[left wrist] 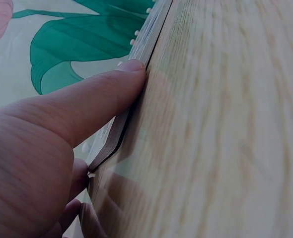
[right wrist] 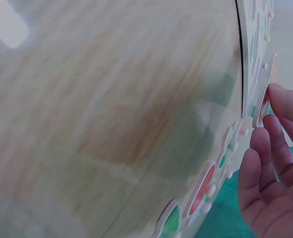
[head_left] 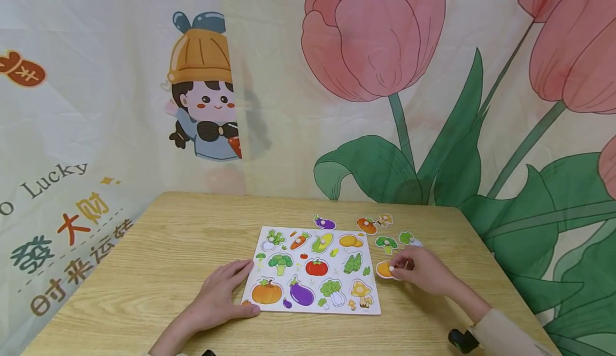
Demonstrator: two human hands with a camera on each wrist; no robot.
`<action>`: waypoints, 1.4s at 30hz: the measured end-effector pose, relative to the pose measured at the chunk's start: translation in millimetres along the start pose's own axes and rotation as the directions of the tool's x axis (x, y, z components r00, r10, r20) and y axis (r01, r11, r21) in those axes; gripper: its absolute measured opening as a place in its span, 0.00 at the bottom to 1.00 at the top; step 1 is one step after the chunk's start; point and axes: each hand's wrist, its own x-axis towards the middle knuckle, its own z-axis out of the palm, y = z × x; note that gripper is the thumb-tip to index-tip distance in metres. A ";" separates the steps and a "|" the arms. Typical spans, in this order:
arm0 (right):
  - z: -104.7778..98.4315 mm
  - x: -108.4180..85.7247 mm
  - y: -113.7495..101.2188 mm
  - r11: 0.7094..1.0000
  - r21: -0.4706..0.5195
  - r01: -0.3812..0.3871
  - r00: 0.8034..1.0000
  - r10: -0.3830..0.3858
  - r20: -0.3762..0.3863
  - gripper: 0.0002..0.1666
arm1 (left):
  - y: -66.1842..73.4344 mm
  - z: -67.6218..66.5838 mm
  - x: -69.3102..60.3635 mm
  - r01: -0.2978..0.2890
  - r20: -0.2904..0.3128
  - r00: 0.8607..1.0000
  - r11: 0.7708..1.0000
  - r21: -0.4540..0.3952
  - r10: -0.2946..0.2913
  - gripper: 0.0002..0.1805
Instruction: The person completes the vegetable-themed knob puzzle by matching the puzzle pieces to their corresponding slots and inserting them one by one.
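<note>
Because the right grip (head_left: 422,270) pinches the orange piece (head_left: 383,269) between thumb and fingers at its small white knob, the likeliest mishap is a slip: so little to hold could let it twist or drop. That piece sits right of centre in the lower half of the frame, just beside the right edge of the puzzle board (head_left: 336,264); whether it is lifted clear of the surface (head_left: 144,249) I cannot tell. If carried too low, it might knock that raised edge and be jolted loose — or nudge the board sideways.

The left grip (head_left: 218,294) clasps nothing; its fingers lie fairly straight along the board's left edge, with the thumb at the lower-left corner. Pressure from one side only might let the board swing, and a heavy thumb there could tip it.

Loose pieces crowd the space near the right grip: the broccoli (head_left: 386,245) lies just above it in the frame, and the leafy vegetable (head_left: 406,238) is partly hidden by it. A careless knuckle could sweep either away. Higher up, the pumpkin (head_left: 366,227) and mushroom (head_left: 385,220) lie so close together that shifting one may drag the other — the eggplant (head_left: 327,223), farther left, looks less exposed.
</note>
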 end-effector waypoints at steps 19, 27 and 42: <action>14.1 56.8 -19.4 0.994 0.036 -0.105 0.994 0.106 -0.020 0.03 | -0.7 -0.4 -0.9 0.011 0.013 1.000 1.000 -0.006 -0.011 0.60; 22.1 78.3 -18.5 0.996 0.018 -0.086 0.996 0.086 -0.014 0.02 | -0.6 -0.6 -2.2 0.013 0.004 1.000 1.000 0.001 -0.013 0.60; 32.1 104.7 -19.9 0.992 0.037 -0.121 0.992 0.122 -0.019 0.03 | 0.2 0.6 -0.7 0.006 -0.002 1.000 1.000 -0.003 -0.006 0.60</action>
